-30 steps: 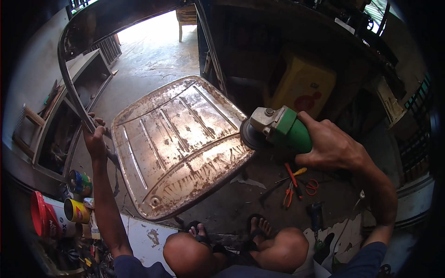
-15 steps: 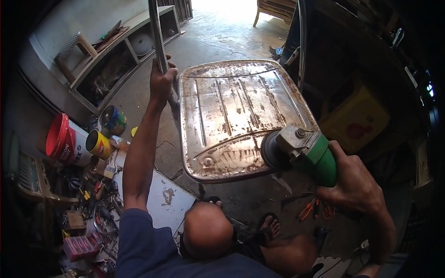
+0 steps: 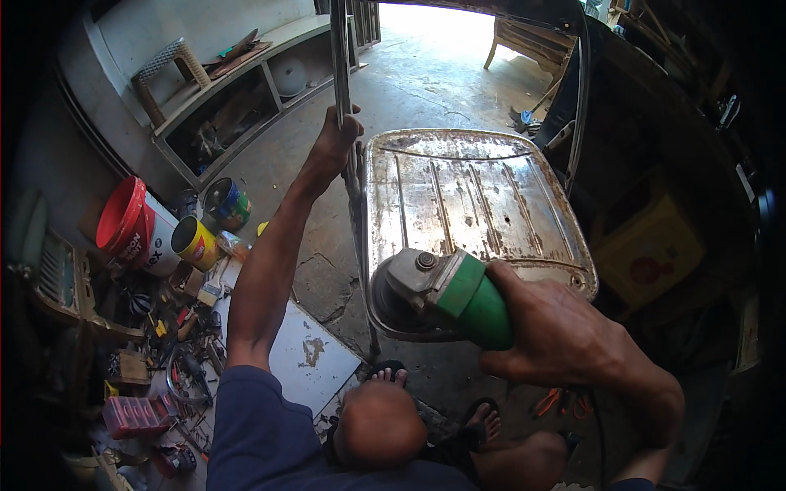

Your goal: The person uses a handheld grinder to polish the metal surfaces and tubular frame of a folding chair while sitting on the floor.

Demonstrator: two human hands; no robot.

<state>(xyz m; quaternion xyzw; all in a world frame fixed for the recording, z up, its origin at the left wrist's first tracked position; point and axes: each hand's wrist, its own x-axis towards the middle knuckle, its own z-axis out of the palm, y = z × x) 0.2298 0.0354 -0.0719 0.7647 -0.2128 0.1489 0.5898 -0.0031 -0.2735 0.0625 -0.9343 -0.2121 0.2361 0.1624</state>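
Note:
My right hand (image 3: 565, 327) is wrapped round the green body of an angle grinder (image 3: 458, 290). The grinder's dark disc lies against the near left corner of a metal chair seat (image 3: 475, 196), a ribbed panel with rust patches and shiny bare metal. Beyond the seat, my left hand (image 3: 337, 141) grips the upright tube of the metal chair frame (image 3: 341, 65) on its left side. The disc and my right hand cover part of the seat's near edge.
At left stand a red and white bucket (image 3: 147, 229), a yellow can (image 3: 194, 242) and a dark paint-stained can (image 3: 227, 203), near scattered tools (image 3: 176, 344). A white board (image 3: 303, 352) lies by my feet. Orange-handled pliers (image 3: 565, 401) lie at right, and a yellow crate (image 3: 647, 245) stands beyond.
The grinder has moved from the seat's near right part to its near left corner. My left hand keeps its hold on the tube, and the whole view has shifted.

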